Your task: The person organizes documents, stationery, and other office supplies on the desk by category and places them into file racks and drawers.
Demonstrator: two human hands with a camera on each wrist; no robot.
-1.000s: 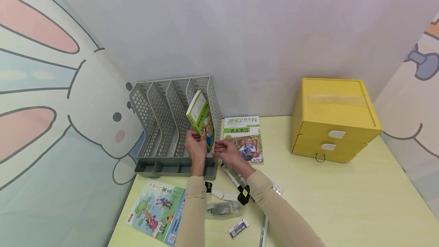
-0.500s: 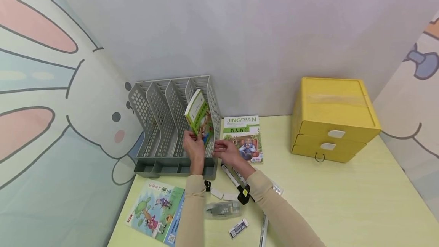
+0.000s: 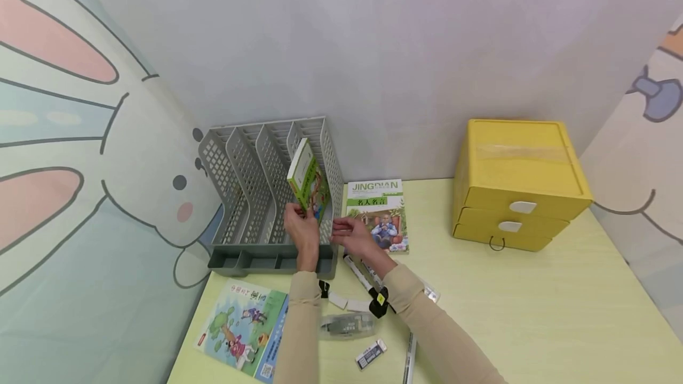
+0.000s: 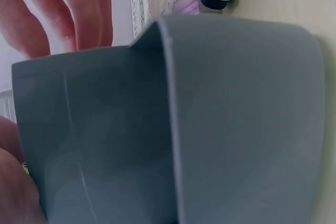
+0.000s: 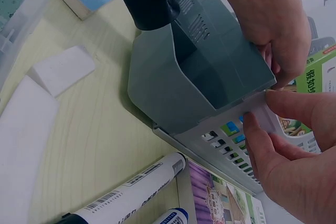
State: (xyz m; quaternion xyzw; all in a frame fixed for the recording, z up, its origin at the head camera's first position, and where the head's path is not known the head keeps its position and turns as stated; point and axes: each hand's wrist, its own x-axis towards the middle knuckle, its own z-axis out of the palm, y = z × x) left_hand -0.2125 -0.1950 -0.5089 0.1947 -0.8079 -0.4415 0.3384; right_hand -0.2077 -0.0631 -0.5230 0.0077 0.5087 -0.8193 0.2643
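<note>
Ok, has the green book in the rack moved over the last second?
Yes: against the rack's front edge, the green book's lower end has shifted back, toward the wall.

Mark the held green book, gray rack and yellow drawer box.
Green book [image 3: 317, 187]: head view, on its illustrated cover.
Gray rack [image 3: 272, 173]: head view, on a mesh divider.
Yellow drawer box [image 3: 523, 175]: head view, on its top panel.

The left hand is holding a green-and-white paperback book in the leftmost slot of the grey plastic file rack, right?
The slot is wrong: the head view shows the book in the rightmost slot of the rack. The left hand is indeed holding it.
</note>
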